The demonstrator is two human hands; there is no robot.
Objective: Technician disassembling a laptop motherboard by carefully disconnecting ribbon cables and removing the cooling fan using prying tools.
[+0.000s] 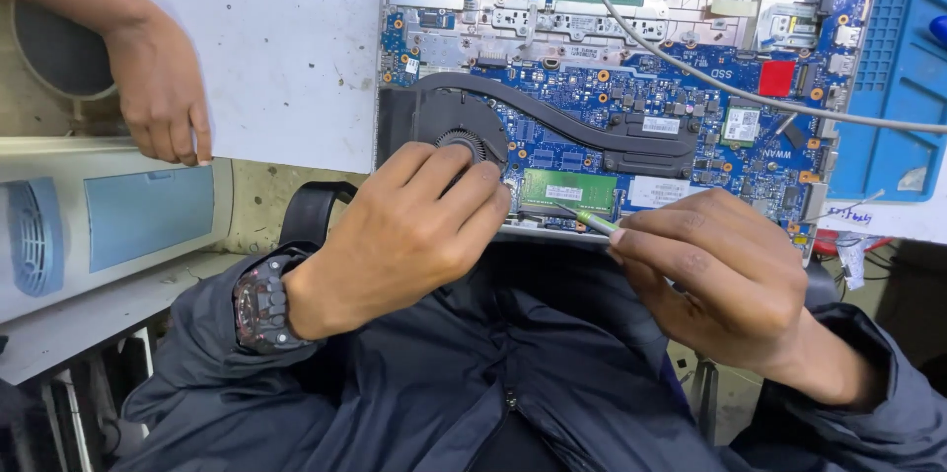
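left hand (414, 225) curled on fan (464, 132) | right hand (715, 275) pinches screwdriver (592, 220) | grey cable (691, 68) crosses motherboard (631, 87)

Three hands: the wearer's left hand (409, 235) and right hand (720, 280), plus one hand of another person (163, 97). One opened laptop (631, 87) with one cooling fan (464, 137), one green memory stick (568, 190) and one red sticker (776, 78). One wristwatch (261, 304), one thin green-tipped tool (592, 220) (mostly hidden), one grey cable (710, 77).

The near edge of the opened laptop (612, 87) is blocked by the left hand (404, 235) and right hand (720, 275). The far-right board is crossed by a grey cable (710, 77); the white sheet (266, 38) at far left lies open.
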